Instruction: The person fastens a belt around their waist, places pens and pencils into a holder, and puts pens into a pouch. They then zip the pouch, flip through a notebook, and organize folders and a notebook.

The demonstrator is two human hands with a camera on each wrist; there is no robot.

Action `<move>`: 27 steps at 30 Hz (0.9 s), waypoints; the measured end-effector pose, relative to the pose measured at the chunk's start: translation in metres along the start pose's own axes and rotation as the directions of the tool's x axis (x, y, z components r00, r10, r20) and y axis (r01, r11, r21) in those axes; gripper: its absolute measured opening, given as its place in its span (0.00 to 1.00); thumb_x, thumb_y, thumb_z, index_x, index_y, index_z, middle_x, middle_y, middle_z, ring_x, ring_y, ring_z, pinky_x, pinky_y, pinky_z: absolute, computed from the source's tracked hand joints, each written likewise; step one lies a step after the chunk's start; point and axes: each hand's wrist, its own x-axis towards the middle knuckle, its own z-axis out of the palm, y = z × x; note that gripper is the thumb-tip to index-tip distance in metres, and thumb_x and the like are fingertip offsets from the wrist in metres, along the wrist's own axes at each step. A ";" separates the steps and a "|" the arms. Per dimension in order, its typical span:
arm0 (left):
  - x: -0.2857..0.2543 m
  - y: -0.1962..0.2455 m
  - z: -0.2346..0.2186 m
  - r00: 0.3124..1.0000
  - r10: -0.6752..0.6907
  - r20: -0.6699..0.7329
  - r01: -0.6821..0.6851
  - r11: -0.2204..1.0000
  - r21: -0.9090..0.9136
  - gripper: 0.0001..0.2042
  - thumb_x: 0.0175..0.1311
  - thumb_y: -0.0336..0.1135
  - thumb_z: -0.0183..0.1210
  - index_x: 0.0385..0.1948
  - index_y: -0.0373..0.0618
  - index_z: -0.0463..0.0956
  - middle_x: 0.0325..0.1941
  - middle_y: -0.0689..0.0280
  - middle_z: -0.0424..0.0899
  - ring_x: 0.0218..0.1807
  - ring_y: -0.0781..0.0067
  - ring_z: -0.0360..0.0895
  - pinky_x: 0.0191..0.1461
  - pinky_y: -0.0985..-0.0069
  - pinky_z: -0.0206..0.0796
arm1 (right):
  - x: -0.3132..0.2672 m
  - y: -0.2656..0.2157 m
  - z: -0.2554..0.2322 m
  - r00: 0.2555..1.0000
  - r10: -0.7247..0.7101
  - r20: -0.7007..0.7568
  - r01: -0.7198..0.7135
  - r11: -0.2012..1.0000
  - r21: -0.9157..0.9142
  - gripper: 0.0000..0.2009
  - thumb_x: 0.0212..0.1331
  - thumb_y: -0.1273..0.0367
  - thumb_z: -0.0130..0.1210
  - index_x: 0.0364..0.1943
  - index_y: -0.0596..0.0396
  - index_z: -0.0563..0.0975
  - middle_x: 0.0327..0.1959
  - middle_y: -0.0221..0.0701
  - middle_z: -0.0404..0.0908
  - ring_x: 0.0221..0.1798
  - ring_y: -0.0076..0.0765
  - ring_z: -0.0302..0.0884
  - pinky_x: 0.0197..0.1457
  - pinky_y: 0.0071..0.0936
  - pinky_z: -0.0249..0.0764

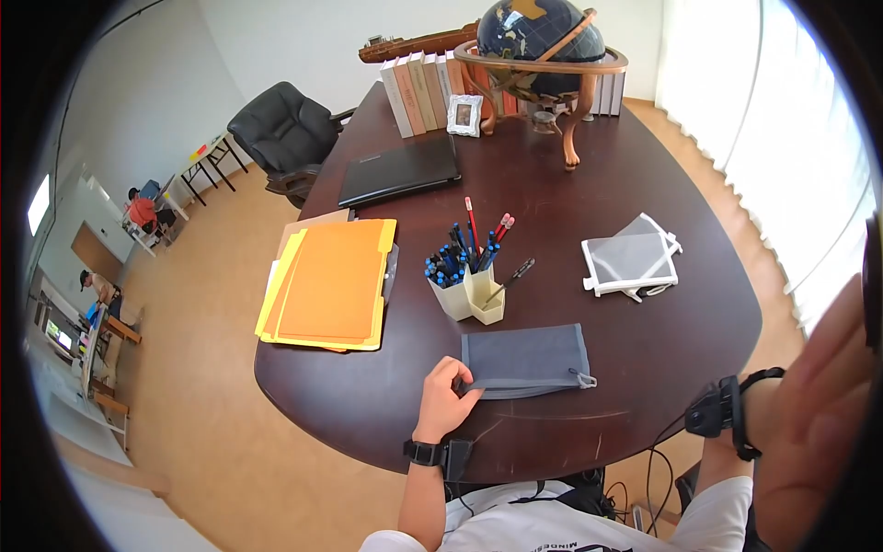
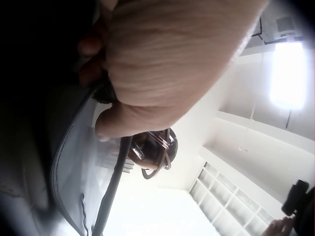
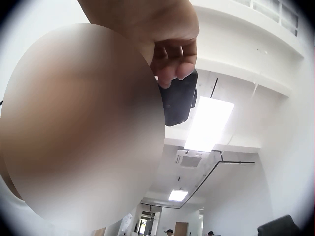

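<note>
Left grip (image 1: 445, 397) is pinched on the grey zippered pouch (image 1: 524, 357) near the front edge of the surface (image 1: 658, 354); whether the raised right grip (image 1: 814, 414) is closed cannot be told.

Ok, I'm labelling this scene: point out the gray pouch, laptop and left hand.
Gray pouch (image 1: 524, 357): head view, on its upper side.
Laptop (image 1: 400, 173): head view, on its closed lid.
Left hand (image 1: 442, 399): head view, on its back.

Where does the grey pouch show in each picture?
Head: pouch, below and right of centre, left hand at its left end.
Left wrist: pouch, lower left.
Right wrist: not visible.
Landmark: globe, top in head view, just below centre in left wrist; absent from right wrist.
</note>
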 end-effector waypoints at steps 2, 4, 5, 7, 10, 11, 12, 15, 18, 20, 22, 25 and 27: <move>-0.001 0.001 -0.001 1.000 -0.013 -0.003 0.013 1.000 0.006 0.12 0.47 0.23 0.68 0.25 0.41 0.70 0.28 0.70 0.69 0.25 0.80 0.64 0.29 0.80 0.58 | -0.001 -0.002 0.002 1.000 0.003 -0.005 -0.003 1.000 0.009 0.18 0.52 0.68 0.63 0.46 0.59 0.73 0.36 0.38 0.80 0.29 0.35 0.74 0.35 0.30 0.71; -0.002 0.000 0.000 1.000 -0.013 -0.006 0.013 1.000 0.003 0.12 0.47 0.23 0.68 0.25 0.41 0.70 0.28 0.70 0.69 0.25 0.80 0.64 0.29 0.80 0.58 | -0.002 -0.003 0.004 1.000 0.010 -0.013 -0.010 1.000 0.016 0.18 0.51 0.69 0.63 0.45 0.59 0.74 0.35 0.38 0.80 0.28 0.35 0.74 0.34 0.29 0.71; -0.003 -0.001 0.000 1.000 -0.014 -0.006 0.014 1.000 0.003 0.12 0.47 0.22 0.68 0.25 0.41 0.70 0.28 0.70 0.69 0.26 0.80 0.64 0.29 0.80 0.58 | -0.003 -0.003 0.005 1.000 0.010 -0.018 -0.009 1.000 0.024 0.17 0.51 0.69 0.63 0.45 0.59 0.74 0.34 0.38 0.80 0.27 0.34 0.74 0.34 0.29 0.71; 0.000 -0.002 0.001 1.000 -0.008 -0.008 0.008 1.000 -0.005 0.12 0.47 0.22 0.68 0.25 0.41 0.70 0.28 0.70 0.70 0.26 0.80 0.65 0.30 0.80 0.59 | -0.003 -0.003 0.007 0.999 0.013 -0.032 -0.012 1.000 0.028 0.16 0.51 0.70 0.64 0.44 0.59 0.75 0.34 0.38 0.81 0.26 0.34 0.74 0.33 0.28 0.71; -0.001 -0.001 -0.001 1.000 -0.010 0.013 0.009 1.000 0.024 0.12 0.46 0.22 0.68 0.25 0.41 0.70 0.28 0.70 0.69 0.27 0.80 0.65 0.30 0.81 0.59 | -0.007 -0.003 0.008 0.999 0.018 -0.046 -0.016 0.999 0.045 0.15 0.51 0.71 0.64 0.43 0.59 0.76 0.33 0.37 0.81 0.25 0.34 0.74 0.32 0.28 0.70; -0.003 -0.002 -0.002 1.000 -0.015 0.013 0.015 0.999 0.039 0.12 0.46 0.22 0.68 0.25 0.41 0.70 0.28 0.70 0.69 0.27 0.80 0.65 0.30 0.81 0.60 | -0.007 -0.003 0.008 0.998 0.019 -0.053 -0.017 0.998 0.055 0.15 0.51 0.72 0.64 0.43 0.59 0.77 0.32 0.37 0.81 0.25 0.33 0.74 0.31 0.27 0.70; -0.007 -0.003 -0.001 1.000 -0.024 -0.002 0.024 0.999 0.030 0.12 0.46 0.22 0.68 0.25 0.41 0.70 0.28 0.70 0.69 0.27 0.80 0.65 0.30 0.81 0.59 | -0.008 -0.001 0.009 0.998 0.026 -0.056 -0.022 0.998 0.067 0.15 0.50 0.72 0.64 0.43 0.59 0.77 0.32 0.37 0.81 0.24 0.33 0.74 0.31 0.27 0.70; -0.004 -0.006 0.000 1.000 -0.027 0.005 0.027 1.000 0.007 0.12 0.47 0.22 0.68 0.26 0.41 0.70 0.28 0.71 0.69 0.27 0.81 0.65 0.30 0.81 0.59 | -0.010 0.000 0.013 0.997 0.058 -0.056 -0.055 0.996 0.063 0.14 0.50 0.73 0.65 0.42 0.59 0.78 0.31 0.37 0.82 0.23 0.33 0.74 0.30 0.26 0.70; 0.000 -0.004 0.001 1.000 -0.018 -0.015 0.018 1.000 -0.002 0.12 0.47 0.22 0.68 0.25 0.41 0.70 0.28 0.69 0.69 0.26 0.78 0.66 0.29 0.80 0.60 | -0.018 0.005 0.024 0.986 0.162 -0.049 -0.160 0.986 0.041 0.13 0.50 0.75 0.65 0.41 0.59 0.79 0.30 0.37 0.82 0.21 0.32 0.74 0.29 0.25 0.70; -0.001 -0.005 0.001 0.999 0.000 -0.050 0.000 1.000 0.009 0.11 0.48 0.24 0.68 0.25 0.39 0.70 0.26 0.66 0.70 0.24 0.74 0.67 0.29 0.76 0.61 | -0.032 0.008 0.034 0.939 0.345 -0.015 -0.345 0.938 -0.018 0.12 0.49 0.75 0.66 0.40 0.59 0.80 0.29 0.37 0.82 0.21 0.32 0.74 0.28 0.25 0.70; -0.001 -0.006 0.001 0.994 -0.056 -0.094 0.056 0.998 -0.004 0.12 0.49 0.24 0.68 0.25 0.39 0.70 0.24 0.67 0.69 0.23 0.76 0.65 0.28 0.76 0.61 | -0.057 0.013 0.048 0.786 0.608 0.110 -0.598 0.794 -0.115 0.12 0.49 0.76 0.66 0.39 0.59 0.81 0.28 0.36 0.83 0.20 0.32 0.74 0.27 0.24 0.70; 0.003 0.003 -0.003 0.984 -0.127 -0.123 0.122 0.992 -0.045 0.13 0.53 0.26 0.69 0.24 0.39 0.69 0.21 0.69 0.69 0.21 0.82 0.64 0.25 0.80 0.58 | -0.105 0.017 0.052 0.394 0.802 0.448 -0.764 0.557 -0.325 0.17 0.51 0.70 0.68 0.45 0.58 0.80 0.30 0.36 0.82 0.26 0.38 0.78 0.32 0.28 0.74; 0.011 0.011 -0.007 0.982 -0.129 -0.138 0.119 0.990 -0.077 0.13 0.57 0.26 0.68 0.25 0.41 0.68 0.20 0.73 0.71 0.21 0.88 0.65 0.24 0.84 0.55 | -0.139 0.016 0.057 0.252 0.750 0.612 -0.710 0.573 -0.409 0.22 0.53 0.64 0.69 0.51 0.58 0.78 0.38 0.35 0.81 0.36 0.42 0.81 0.41 0.32 0.77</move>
